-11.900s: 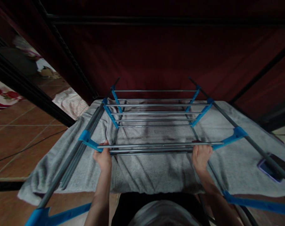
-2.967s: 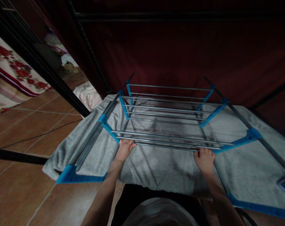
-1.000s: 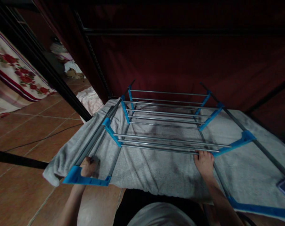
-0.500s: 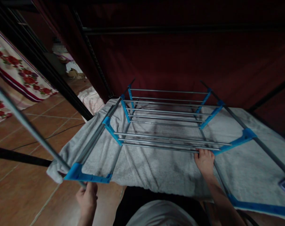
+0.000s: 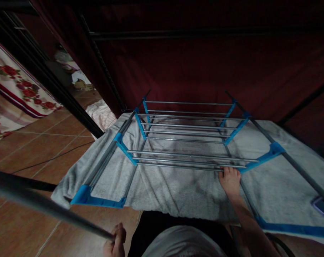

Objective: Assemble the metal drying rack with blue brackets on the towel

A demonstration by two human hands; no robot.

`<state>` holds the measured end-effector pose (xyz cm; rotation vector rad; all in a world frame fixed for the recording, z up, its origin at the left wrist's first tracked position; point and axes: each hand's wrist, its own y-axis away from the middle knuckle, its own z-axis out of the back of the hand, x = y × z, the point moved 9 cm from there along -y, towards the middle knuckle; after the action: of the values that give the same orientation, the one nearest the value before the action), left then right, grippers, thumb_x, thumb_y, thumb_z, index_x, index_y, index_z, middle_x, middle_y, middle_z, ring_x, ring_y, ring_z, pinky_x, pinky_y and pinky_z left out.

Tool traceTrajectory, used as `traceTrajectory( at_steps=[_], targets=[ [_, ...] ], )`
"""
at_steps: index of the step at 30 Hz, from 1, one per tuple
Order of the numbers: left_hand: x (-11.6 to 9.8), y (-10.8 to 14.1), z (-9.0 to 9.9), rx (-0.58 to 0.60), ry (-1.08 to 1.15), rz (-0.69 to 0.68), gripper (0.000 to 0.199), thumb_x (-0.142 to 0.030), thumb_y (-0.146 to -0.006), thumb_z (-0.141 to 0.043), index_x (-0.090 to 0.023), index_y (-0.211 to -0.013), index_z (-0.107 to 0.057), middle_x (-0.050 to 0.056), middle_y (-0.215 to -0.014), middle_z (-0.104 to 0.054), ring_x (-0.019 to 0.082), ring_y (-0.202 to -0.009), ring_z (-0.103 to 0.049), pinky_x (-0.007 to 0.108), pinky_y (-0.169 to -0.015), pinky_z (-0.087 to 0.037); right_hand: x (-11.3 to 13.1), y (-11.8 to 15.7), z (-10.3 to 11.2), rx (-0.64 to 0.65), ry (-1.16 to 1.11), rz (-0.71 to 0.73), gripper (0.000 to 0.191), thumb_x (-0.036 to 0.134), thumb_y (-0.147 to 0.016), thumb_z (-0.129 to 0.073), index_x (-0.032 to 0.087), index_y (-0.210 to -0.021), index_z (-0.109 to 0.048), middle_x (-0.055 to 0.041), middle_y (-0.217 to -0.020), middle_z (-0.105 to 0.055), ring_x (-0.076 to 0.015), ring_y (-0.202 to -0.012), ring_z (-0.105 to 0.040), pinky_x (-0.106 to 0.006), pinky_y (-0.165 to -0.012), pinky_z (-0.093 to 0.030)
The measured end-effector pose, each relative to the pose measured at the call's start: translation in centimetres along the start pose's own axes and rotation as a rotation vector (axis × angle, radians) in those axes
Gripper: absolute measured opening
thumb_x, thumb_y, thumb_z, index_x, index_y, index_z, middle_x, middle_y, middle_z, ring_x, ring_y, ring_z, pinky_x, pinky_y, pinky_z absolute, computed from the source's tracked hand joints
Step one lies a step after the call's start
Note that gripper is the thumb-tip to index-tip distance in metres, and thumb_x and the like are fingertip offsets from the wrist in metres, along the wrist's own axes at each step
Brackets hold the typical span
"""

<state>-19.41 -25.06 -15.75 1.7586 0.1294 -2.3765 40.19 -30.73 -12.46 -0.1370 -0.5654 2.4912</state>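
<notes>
A drying rack (image 5: 188, 155) of thin grey metal rods and blue plastic brackets lies across a grey blanket (image 5: 162, 192). Near the bottom edge, my left hand (image 5: 116, 241) is closed around the end of a grey metal tube (image 5: 62, 213), which slants up to the left, apart from the rack. A blue bracket (image 5: 97, 200) at the rack's near left corner is just above and left of that hand. My right hand (image 5: 230, 180) has its fingers curled over the nearest rod, close to the right-hand blue bracket (image 5: 260, 160).
A phone (image 5: 322, 205) lies on the blanket at the right. Dark red curtain (image 5: 178, 71) and black metal bars (image 5: 156, 34) stand behind. Tiled floor (image 5: 44, 150) with a thin cable and a floral cloth (image 5: 25, 85) are at the left.
My left hand has moved down and right with the tube, which has come away from the corner bracket and tilted flatter. My right hand keeps its hold on the rod.
</notes>
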Motion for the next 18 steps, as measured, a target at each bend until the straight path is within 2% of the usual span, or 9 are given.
traceTrajectory(
  at_steps=[4, 6, 8, 11, 14, 18],
  targets=[
    [0.6, 0.4, -0.1, -0.003, -0.167, -0.079, 0.051, -0.071, -0.081, -0.052, -0.022, -0.074, -0.064, 0.003, -0.065, -0.063, 0.021, -0.063, -0.063, 0.03, -0.054, -0.052, 0.1, 0.0, 0.3, 0.009, -0.029, -0.006, 0.022, 0.028, -0.089, -0.047, 0.016, -0.1, -0.062, -0.0115, -0.097, -0.061, -0.0288, -0.1, -0.048, -0.041, -0.096, -0.03],
    [0.1, 0.3, -0.6, 0.051, -0.232, -0.152, 0.049, -0.069, -0.081, -0.052, -0.023, -0.076, -0.067, 0.005, -0.071, -0.07, 0.023, -0.067, -0.067, 0.031, -0.059, -0.054, 0.1, 0.0, 0.4, 0.011, -0.06, -0.017, 0.022, 0.027, -0.089, -0.047, 0.016, -0.1, -0.062, -0.012, -0.097, -0.061, -0.029, -0.1, -0.048, -0.042, -0.096, -0.03],
    [-0.6, 0.1, -1.5, 0.132, -0.296, -0.232, 0.044, -0.065, -0.082, -0.052, -0.024, -0.071, -0.065, 0.003, -0.066, -0.069, 0.021, -0.06, -0.066, 0.028, -0.055, -0.053, 0.0, 0.0, 0.4, 0.012, -0.091, -0.029, 0.023, 0.026, -0.088, -0.046, 0.016, -0.1, -0.062, -0.0125, -0.097, -0.06, -0.0294, -0.1, -0.047, -0.042, -0.095, -0.03],
    [-1.7, 0.0, -3.3, 0.26, -0.413, -0.334, 0.036, -0.054, -0.084, -0.053, -0.024, -0.064, -0.06, -0.002, -0.05, -0.059, 0.016, -0.044, -0.058, 0.023, -0.045, -0.044, -0.1, -0.1, 0.5, 0.013, -0.146, -0.045, 0.022, 0.026, -0.087, -0.046, 0.017, -0.1, -0.062, -0.0126, -0.098, -0.06, -0.0301, -0.101, -0.047, -0.043, -0.095, -0.03],
    [-2.6, 0.1, -5.2, 0.363, -0.522, -0.43, 0.033, -0.045, -0.087, -0.053, -0.024, -0.061, -0.054, -0.003, -0.048, -0.057, 0.015, -0.042, -0.058, 0.021, -0.043, -0.041, -0.3, -0.1, 0.6, 0.01, -0.235, -0.07, 0.019, 0.027, -0.085, -0.047, 0.018, -0.096, -0.061, -0.0117, -0.096, -0.059, -0.0303, -0.102, -0.047, -0.043, -0.097, -0.031],
    [-4.2, 0.3, -6.9, 0.441, -0.59, -0.603, 0.035, -0.043, -0.091, -0.051, -0.024, -0.061, -0.05, -0.002, -0.051, -0.059, 0.015, -0.043, -0.06, 0.022, -0.043, -0.041, -0.8, -0.1, 1.2, -0.027, -0.408, -0.146, 0.013, 0.026, -0.081, -0.048, 0.02, -0.088, -0.057, -0.0111, -0.093, -0.058, -0.0309, -0.104, -0.047, -0.045, -0.099, -0.032]
  ],
)
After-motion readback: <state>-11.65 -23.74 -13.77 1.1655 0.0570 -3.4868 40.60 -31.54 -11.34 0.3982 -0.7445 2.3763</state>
